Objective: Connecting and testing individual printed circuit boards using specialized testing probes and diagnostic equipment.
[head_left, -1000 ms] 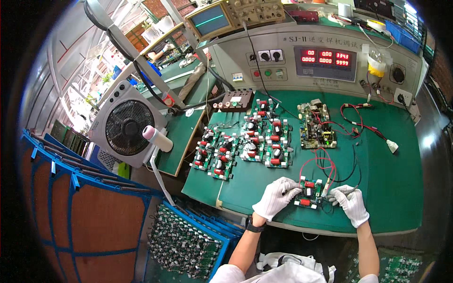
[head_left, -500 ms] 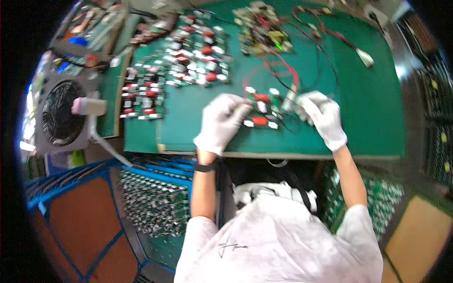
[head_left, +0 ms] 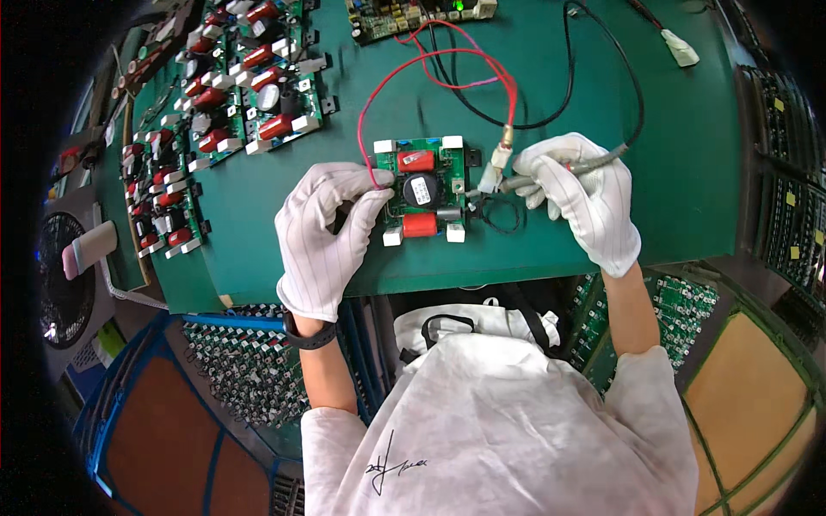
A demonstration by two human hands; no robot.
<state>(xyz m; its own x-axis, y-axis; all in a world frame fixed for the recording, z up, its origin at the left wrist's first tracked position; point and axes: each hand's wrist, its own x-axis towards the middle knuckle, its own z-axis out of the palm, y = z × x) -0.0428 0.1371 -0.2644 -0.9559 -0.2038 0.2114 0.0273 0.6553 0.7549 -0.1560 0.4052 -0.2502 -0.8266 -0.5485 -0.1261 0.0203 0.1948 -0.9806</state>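
A green circuit board (head_left: 396,211) with two red block-shaped parts, a round black part and white corner connectors lies on the green tabletop between my hands. My left hand (head_left: 325,228), in a white striped glove, is closed at the board's left edge, thumb and forefinger pinching the end of a red wire (head_left: 361,129). On the other side my gloved right hand (head_left: 585,198) grips a grey cable (head_left: 608,158), its thin tip pointing at the board's right edge. Between that hand and the board is a white plug (head_left: 493,172) on red leads; whether my fingers touch it I cannot tell.
Rows of similar boards (head_left: 206,120) cover the table's left side. At the back stands another board (head_left: 379,21) with a lit green lamp. A black cable (head_left: 638,86) loops on the right, near a white connector (head_left: 680,49). A fan (head_left: 64,275) is far left.
The view has shifted, with the board now lower and further left in the picture. My left hand pinches at the board's edge, and the earlier blur has cleared.
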